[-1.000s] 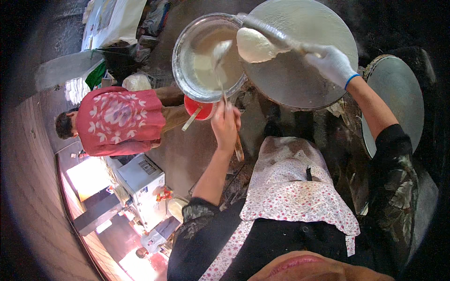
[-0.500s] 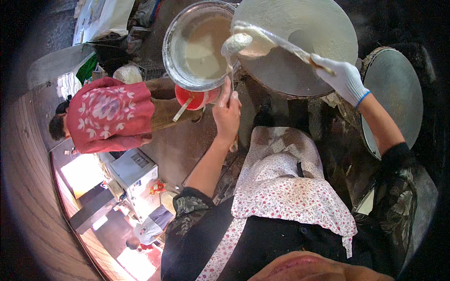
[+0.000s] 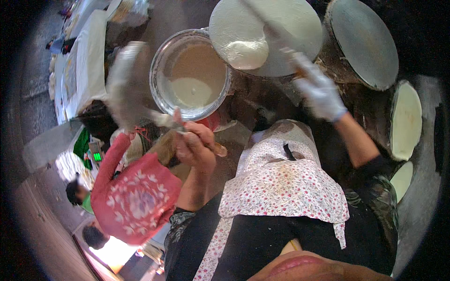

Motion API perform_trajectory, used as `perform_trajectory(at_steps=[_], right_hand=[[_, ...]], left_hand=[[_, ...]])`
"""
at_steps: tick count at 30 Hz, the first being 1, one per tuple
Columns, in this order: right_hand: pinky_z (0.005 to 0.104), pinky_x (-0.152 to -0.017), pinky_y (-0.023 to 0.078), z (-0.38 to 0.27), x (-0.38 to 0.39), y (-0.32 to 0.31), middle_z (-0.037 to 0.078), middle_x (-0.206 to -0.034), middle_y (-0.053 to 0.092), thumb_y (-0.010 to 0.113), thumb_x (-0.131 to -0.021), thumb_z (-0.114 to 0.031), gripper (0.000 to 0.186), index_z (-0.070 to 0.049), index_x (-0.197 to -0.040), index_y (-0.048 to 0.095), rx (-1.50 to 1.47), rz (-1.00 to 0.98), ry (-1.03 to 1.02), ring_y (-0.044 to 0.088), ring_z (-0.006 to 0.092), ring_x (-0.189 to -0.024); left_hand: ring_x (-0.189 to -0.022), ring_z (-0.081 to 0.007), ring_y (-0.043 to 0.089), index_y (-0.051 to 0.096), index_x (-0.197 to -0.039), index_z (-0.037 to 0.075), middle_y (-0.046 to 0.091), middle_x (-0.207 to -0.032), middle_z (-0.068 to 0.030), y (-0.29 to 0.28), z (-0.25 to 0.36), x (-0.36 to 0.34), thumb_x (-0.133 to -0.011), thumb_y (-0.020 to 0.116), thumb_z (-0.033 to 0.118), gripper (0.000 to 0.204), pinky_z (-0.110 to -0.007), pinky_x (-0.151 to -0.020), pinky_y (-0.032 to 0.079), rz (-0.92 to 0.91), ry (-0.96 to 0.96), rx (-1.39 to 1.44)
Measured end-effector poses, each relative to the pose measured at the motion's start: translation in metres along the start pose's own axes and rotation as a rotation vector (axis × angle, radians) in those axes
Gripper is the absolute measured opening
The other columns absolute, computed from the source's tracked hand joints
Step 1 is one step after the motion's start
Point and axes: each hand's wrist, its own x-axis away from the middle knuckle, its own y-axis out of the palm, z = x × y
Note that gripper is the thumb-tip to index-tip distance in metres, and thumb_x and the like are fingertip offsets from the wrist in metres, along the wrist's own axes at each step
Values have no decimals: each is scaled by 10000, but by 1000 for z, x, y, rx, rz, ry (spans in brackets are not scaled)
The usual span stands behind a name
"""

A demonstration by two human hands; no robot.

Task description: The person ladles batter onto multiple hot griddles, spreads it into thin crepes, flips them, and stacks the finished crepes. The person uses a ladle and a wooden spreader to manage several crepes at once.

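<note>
My bare left hand [image 3: 197, 145] grips a ladle [image 3: 164, 119] by its handle, left of and nearer than the pot; its raised head is smeared by motion. The metal pot [image 3: 154, 77] holds pale batter [image 3: 190, 92] with a lighter pool on top. My white-gloved right hand [image 3: 321, 93] is closed on a long, flat spreader [image 3: 269, 28], which reaches blurred over a round griddle [image 3: 283, 68]. Batter coats much of that griddle, with a thick puddle [image 3: 246, 54] at its near left.
To the right stand a bare grey griddle [image 3: 363, 44] and two pale-covered discs [image 3: 407, 122]. Part of a red bucket [image 3: 211, 122] shows below the pot. At left, a person in a red top [image 3: 140, 196] is close by, near a pale-covered table [image 3: 89, 56].
My left hand has swung the ladle away from the pot, left and nearer. Thick batter now lies on the griddle. The spreader has shifted; the view has turned, and the person at left appears closer.
</note>
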Motion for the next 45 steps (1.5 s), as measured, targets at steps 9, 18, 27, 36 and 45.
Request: perform_trajectory(at_steps=[9,18,27,36,45], right_hand=[[553,-758,561,-18,-86,237,346,-893,690,517,-944,-77,727,-279,-1626,369,293,267,292,722,470,-816],[389,-537,507,9,-32,241,141,-772,687,545,-1013,-71,646,-280,-1614,436,209,548,333,622,229,-553],[487,-705,559,4,0,187,293,-967,717,549,-995,-148,624,-316,-1588,453,307,492,578,730,399,-768],[380,-693,579,-11,1,203,91,-1141,787,599,-1026,-76,578,-219,-1576,498,421,435,113,749,225,-805],[317,-832,497,2,51,167,88,-1202,640,617,-1021,-147,529,-270,-1532,554,-83,285,403,599,238,-1013]], left_hand=[[-481,-101,393,424,-1411,-62,416,-674,-3,-54,13,-5,-1158,416,254,404,-260,-432,354,-64,-254,325],[-502,-81,405,509,-1339,29,422,-701,6,-102,-9,15,-1159,418,275,318,-246,-428,353,-88,-436,248],[-509,-58,431,533,-1282,32,494,-728,-6,-107,-19,28,-1166,379,230,276,-215,-447,357,-179,-507,149],[-523,-42,430,564,-1235,49,524,-739,11,-94,-26,28,-1166,384,231,265,-205,-447,337,-242,-468,89],[-568,-27,414,591,-1185,47,556,-782,21,-65,-24,29,-1162,416,195,230,-186,-486,311,-306,-428,132]])
